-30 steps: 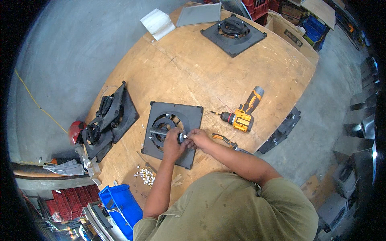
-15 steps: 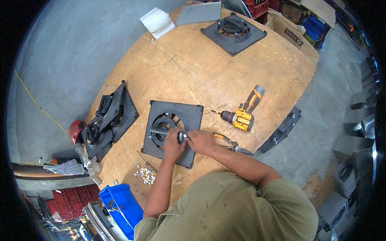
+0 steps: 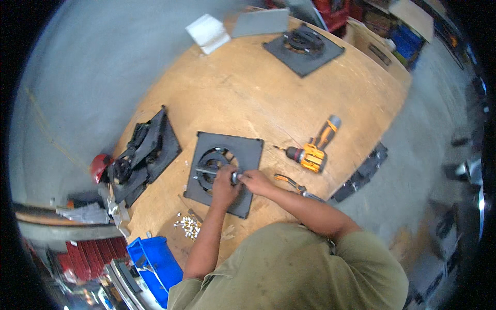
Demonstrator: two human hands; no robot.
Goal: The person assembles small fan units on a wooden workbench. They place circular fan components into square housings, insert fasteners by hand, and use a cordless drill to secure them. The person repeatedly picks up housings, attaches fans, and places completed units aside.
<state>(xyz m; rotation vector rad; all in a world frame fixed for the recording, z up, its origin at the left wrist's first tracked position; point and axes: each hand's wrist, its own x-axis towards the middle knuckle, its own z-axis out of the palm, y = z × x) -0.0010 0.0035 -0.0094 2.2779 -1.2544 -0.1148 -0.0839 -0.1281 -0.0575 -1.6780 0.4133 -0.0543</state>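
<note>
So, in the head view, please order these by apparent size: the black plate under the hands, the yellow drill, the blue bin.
1. black plate, largest
2. blue bin
3. yellow drill, smallest

The bin is partly hidden, so ranks two and three are unsure.

White folded package [image 3: 207,32] at table's far edge

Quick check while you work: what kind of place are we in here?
Most likely a workshop or small assembly area. A plywood workbench stands on a concrete floor, a yellow cordless drill lies on it, and a blue parts bin sits by a pile of small fasteners.
</note>
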